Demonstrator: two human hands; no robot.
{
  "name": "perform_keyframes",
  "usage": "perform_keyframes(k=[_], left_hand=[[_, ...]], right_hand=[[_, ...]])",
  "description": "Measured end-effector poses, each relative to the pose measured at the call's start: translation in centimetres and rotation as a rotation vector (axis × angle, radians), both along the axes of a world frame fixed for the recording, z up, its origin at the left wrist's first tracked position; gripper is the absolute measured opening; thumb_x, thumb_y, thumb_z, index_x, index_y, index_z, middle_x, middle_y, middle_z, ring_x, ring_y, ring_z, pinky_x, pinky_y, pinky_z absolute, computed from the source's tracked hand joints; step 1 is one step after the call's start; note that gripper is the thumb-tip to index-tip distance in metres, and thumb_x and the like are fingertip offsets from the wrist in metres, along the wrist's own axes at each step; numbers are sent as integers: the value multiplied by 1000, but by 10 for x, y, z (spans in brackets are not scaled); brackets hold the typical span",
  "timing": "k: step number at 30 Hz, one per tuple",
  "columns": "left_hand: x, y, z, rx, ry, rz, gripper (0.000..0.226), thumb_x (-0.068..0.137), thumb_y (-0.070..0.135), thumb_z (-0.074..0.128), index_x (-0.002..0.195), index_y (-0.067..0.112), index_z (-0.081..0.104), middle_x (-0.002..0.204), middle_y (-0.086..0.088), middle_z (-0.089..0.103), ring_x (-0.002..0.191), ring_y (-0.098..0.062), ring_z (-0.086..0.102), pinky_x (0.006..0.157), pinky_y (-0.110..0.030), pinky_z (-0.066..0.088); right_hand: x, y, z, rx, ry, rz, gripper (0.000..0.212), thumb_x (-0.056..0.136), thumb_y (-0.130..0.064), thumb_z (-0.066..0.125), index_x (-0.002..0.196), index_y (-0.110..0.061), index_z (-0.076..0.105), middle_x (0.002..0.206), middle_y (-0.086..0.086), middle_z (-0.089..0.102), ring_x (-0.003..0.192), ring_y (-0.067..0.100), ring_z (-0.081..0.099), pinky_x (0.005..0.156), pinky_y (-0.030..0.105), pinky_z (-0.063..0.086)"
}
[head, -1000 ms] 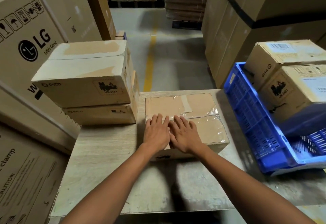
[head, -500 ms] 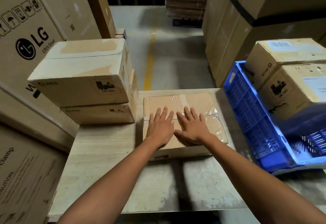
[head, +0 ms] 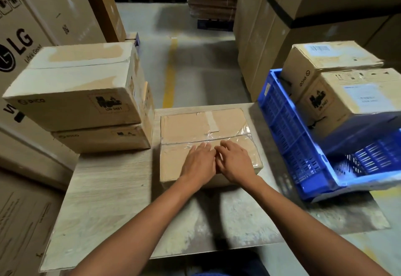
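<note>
Taped box (head: 204, 126) is lying flat on the counter (head: 104, 199), just left of the blue crate (head: 288, 128), a narrow strip of counter showing between them. Left hand (head: 198, 164) and right hand (head: 236, 162) are both resting palm-down on the box top, side by side and almost touching. Fingers are lying loose and nearly straight, released, grasping nothing. Left fingertips are reaching the clear tape seam (head: 178, 144) that is running across the lid. Right fingers are bending slightly toward the left hand. Stack of two cartons (head: 76, 102) is sitting farther left of the crate, on the far side of the taped box and just beside it. Two more cartons (head: 347, 97) are sitting inside the crate, the crate tilting off the counter's edge.
</note>
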State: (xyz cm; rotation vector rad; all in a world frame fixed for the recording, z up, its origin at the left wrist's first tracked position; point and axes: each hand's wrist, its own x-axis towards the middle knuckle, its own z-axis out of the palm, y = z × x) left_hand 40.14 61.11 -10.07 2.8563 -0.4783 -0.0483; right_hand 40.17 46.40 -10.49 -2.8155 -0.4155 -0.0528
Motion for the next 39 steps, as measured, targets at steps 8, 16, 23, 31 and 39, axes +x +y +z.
perform_keyframes(k=[8,16,23,31,39], left_hand=[[-4,-23,-5,-146,78,-43,53,104,27,38,155,16,30,166,-9,13,154,-25,10,123,-45,11],[17,-30,-2,74,53,11,49,106,40,28,152,26,30,162,-1,27,148,-25,23,117,-48,22],[56,-43,3,66,137,62,55,106,38,25,159,24,14,168,0,5,154,-23,4,121,-56,10],[53,-38,0,66,138,114,57,106,45,25,158,25,19,168,1,5,154,-19,0,122,-55,5],[29,35,4,-107,235,815,63,100,52,38,156,26,23,163,-17,8,142,-47,20,108,-64,28]], right_hand=[[-20,-17,-2,-137,117,-255,53,100,-48,34,148,-26,43,165,16,21,155,33,10,114,69,12],[4,-29,16,-283,94,-210,49,92,-57,30,120,-26,55,133,6,49,123,30,44,98,58,35],[49,-40,13,-195,271,-49,64,106,-49,20,162,-21,9,169,8,-1,156,30,-4,123,55,7],[43,-48,1,-78,205,-87,73,100,-64,25,160,-23,16,169,10,0,156,29,-5,123,55,17],[38,-50,12,385,323,-570,87,89,-56,64,155,-13,26,138,11,60,122,34,59,98,45,50]])
